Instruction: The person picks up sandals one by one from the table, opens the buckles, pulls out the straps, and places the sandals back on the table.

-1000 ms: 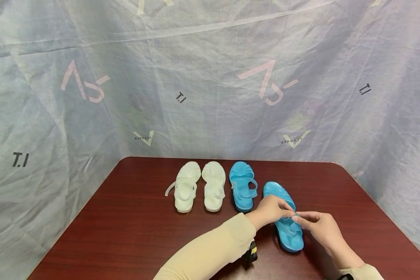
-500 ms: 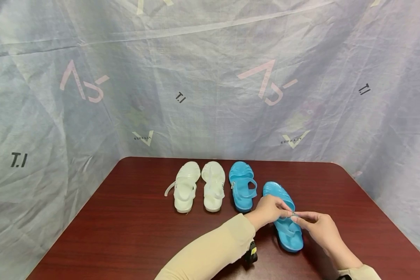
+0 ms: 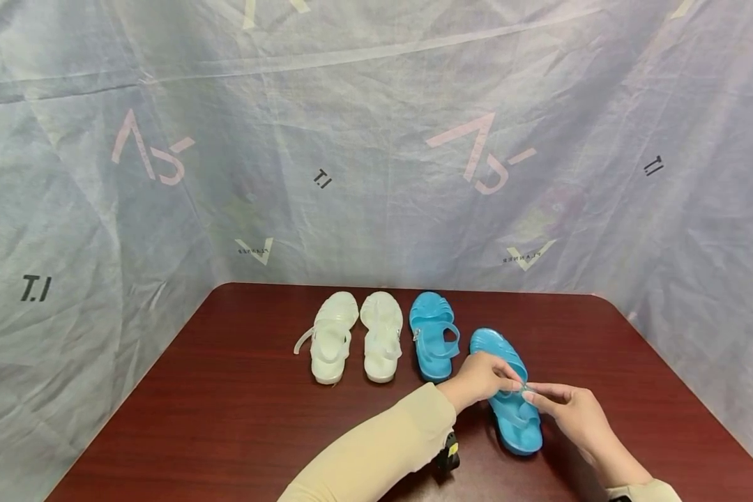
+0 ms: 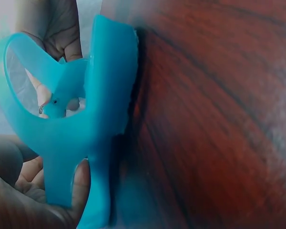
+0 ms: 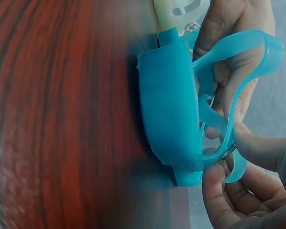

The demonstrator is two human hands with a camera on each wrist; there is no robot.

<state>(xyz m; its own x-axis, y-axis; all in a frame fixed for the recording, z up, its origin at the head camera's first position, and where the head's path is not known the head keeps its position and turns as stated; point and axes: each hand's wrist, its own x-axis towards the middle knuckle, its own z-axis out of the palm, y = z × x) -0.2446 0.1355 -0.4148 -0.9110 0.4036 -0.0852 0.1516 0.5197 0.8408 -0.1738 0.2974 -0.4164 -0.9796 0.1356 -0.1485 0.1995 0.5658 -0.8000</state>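
Observation:
A blue jelly sandal (image 3: pixel 517 436) lies sole down on the right of the table, toe pointing away and slightly left. My left hand (image 3: pixel 480 375) reaches across its inner side, thumb and fingers pinching the ankle strap. From the right, my right hand (image 3: pixel 574 411) pinches the same strap by the small metal buckle (image 5: pixel 229 151). The two hands' fingertips nearly meet over the sandal's right edge. In the right wrist view, the strap's free end (image 5: pixel 238 167) curls out below the buckle. The fingers partly hide the strap in the head view.
Left of the hands stands the other blue sandal (image 3: pixel 436 341). Two whitish sandals are farther left, a right one (image 3: pixel 381 341) and a left one (image 3: pixel 332 341) with its strap hanging loose. The dark red table (image 3: pixel 226 418) meets a grey cloth backdrop (image 3: pixel 376 174).
Both hands keep hold of the strap, with only slight fingertip shifts around the buckle. The sandals stay in place while the head view tilts a little.

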